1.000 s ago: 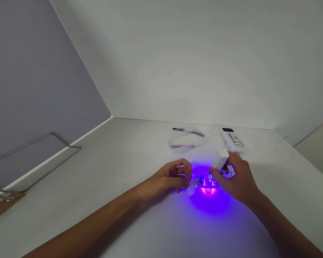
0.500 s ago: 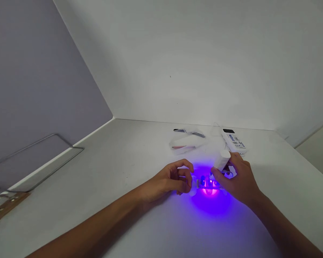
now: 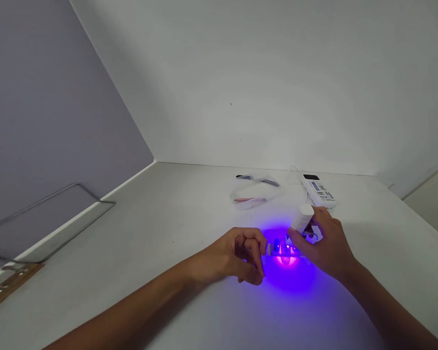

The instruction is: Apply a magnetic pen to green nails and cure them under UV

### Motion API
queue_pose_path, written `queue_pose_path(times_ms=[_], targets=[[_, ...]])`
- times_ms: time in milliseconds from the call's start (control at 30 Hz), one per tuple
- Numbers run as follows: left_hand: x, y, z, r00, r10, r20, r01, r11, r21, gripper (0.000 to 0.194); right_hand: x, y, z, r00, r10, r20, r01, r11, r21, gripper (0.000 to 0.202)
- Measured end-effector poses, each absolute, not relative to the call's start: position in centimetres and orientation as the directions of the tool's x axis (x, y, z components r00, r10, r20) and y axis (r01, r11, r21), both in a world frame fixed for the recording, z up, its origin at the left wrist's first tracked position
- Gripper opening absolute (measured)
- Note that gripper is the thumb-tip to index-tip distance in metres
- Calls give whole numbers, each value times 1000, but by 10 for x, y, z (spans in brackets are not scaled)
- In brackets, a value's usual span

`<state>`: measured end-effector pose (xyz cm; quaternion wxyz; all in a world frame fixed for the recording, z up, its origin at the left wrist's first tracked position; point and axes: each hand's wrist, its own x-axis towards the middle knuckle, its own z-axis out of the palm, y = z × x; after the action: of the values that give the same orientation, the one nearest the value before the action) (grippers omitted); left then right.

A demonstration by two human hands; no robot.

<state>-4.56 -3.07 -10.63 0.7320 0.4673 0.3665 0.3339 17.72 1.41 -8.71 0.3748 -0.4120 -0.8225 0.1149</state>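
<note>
My right hand [image 3: 328,243] is closed around a white, cylinder-shaped UV lamp [image 3: 301,218], tilted with its lower end down. Violet light falls on a small piece with dark, rounded parts [image 3: 277,245] and a thin bar, just below the lamp; glare blurs its details. To the left of this piece, my left hand [image 3: 246,255] has its fingers curled in and the thumb close to a fingertip. Whether anything small is pinched there, I cannot make out. A pale end piece [image 3: 269,249] shows beside the left index finger.
A clear plastic bag [image 3: 253,192] with dark strips and a reddish stick lies behind my hands. Beyond the right hand is a white box [image 3: 319,189] with blue print. A metal wire frame [image 3: 80,228] on a brown board [image 3: 12,287] stands at the left edge.
My left hand has turned and its thumb has dropped lower, toward me, away from the pale end piece. My right hand and the lamp stay almost still.
</note>
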Motion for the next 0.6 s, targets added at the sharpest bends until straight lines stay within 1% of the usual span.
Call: queue_pose_path(times_ms=[67, 233, 600], targets=[[-45, -31, -106, 531, 819, -217, -143, 339, 930, 29, 178, 14, -88, -383, 753, 535, 583, 647, -492, 15], [-44, -31, -107, 553, 810, -197, -172, 343, 923, 35, 178, 17, -90, -374, 746, 551, 592, 650, -477, 16], [-41, -30, -110, 489, 853, -181, -244, 334, 910, 43, 179, 16, -90, -384, 722, 575, 590, 671, -449, 17]])
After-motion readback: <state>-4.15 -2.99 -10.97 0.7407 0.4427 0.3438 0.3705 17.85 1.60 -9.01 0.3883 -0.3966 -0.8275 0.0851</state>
